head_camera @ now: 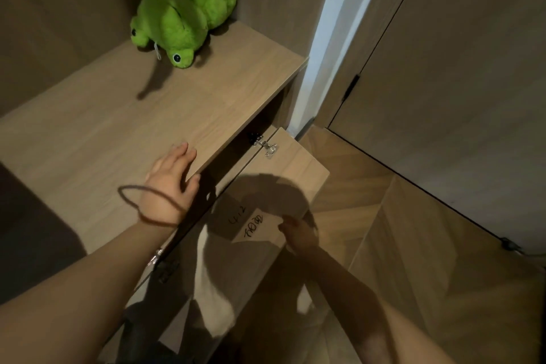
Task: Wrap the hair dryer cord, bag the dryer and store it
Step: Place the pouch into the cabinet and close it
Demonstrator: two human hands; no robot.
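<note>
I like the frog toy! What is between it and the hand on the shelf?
Only bare wooden shelf top between the green frog toy and the left hand, crossed by a shadow.

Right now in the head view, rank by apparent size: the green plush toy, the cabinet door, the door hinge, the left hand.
1. cabinet door, largest
2. green plush toy
3. left hand, nearer the camera, so its rank against the toy is unsure
4. door hinge, smallest
</note>
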